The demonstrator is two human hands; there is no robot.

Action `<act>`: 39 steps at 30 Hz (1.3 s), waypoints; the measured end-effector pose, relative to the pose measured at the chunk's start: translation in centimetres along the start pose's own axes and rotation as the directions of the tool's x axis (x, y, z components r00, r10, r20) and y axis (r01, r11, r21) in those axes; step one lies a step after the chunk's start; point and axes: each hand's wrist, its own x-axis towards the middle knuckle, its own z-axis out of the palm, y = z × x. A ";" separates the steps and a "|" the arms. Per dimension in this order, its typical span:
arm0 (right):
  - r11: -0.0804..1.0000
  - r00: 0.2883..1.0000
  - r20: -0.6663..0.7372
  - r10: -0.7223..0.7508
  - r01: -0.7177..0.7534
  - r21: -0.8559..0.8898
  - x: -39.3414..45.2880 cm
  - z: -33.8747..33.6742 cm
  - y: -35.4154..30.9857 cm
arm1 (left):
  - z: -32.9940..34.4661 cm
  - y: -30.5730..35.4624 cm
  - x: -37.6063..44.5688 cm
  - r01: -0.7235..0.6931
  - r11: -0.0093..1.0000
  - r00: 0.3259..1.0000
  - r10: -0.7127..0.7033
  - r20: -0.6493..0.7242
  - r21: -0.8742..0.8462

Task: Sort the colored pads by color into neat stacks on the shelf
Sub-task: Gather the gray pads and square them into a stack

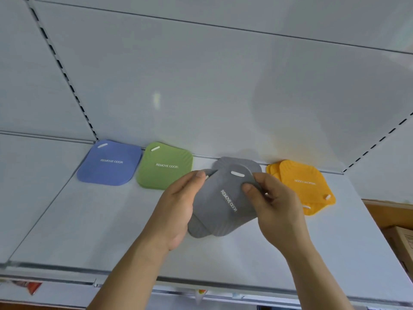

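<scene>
Several grey pads (223,204) marked REMOVE ODOR are held fanned out above the white shelf (89,231). My left hand (178,209) grips their left edge, with the thumb on top. My right hand (274,206) pinches their right edge near the white slot. Along the back of the shelf lie a blue pad stack (110,163), a green pad stack (165,166) and a loosely fanned yellow pad stack (301,186). One more grey pad (241,163) shows behind the held ones; whether it lies on the shelf is unclear.
The white back wall (201,97) rises just behind the pads. A slotted upright (64,77) runs at the left and another at the right. A cardboard box (400,242) sits past the shelf's right end. The shelf's metal front rail (134,274) runs below my wrists.
</scene>
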 end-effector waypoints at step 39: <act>0.809 0.967 0.243 -0.074 0.201 -0.552 3.2 3.4 5.4 | -5.4 0.7 0.5 -0.176 0.984 0.971 0.179 -0.156 0.035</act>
